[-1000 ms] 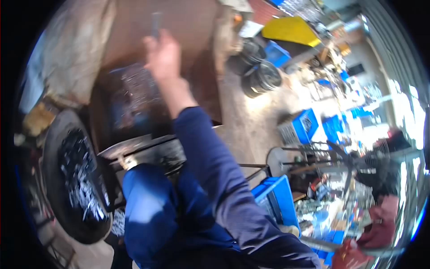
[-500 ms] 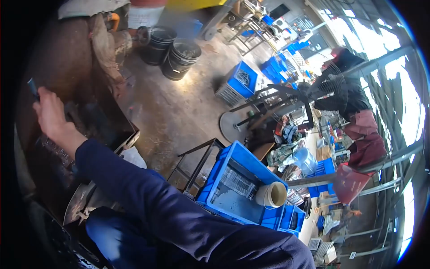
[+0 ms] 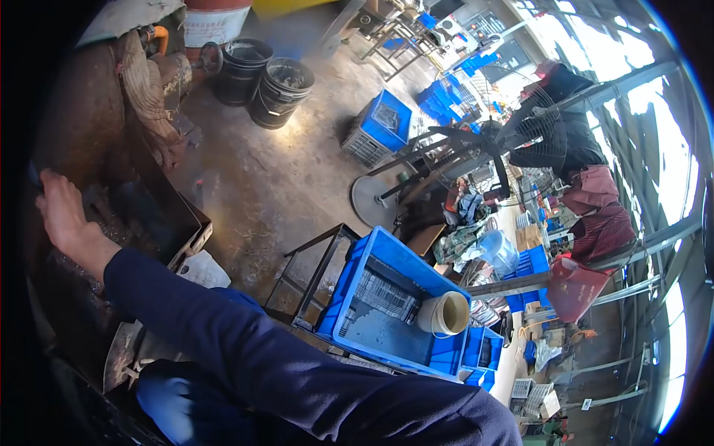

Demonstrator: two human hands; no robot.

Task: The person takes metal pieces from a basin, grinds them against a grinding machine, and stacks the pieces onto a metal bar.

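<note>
My right hand (image 3: 65, 215), in a dark blue sleeve, is at the far left, over a dark brown metal trough (image 3: 167, 201). Its fingers are closed at the dark edge of the view, where the faint end of a small thin piece (image 3: 34, 174) shows by the fingertips. Most of that piece is hidden or lost in shadow. Small wet-looking bits lie in the trough below the hand. My left hand is out of view.
Right of my sleeve, a blue crate (image 3: 387, 312) holds a cream bucket (image 3: 444, 313). Beyond are a black metal stand (image 3: 316, 271), a pedestal fan (image 3: 491, 137), black buckets (image 3: 281, 93) and another blue crate (image 3: 379, 126). A person (image 3: 576, 149) stands behind the fan.
The view has swung right, so the trough and my right hand now lie at the far left. Compared with half a second ago, the hand sits slightly lower and farther left, its thin piece less visible.
</note>
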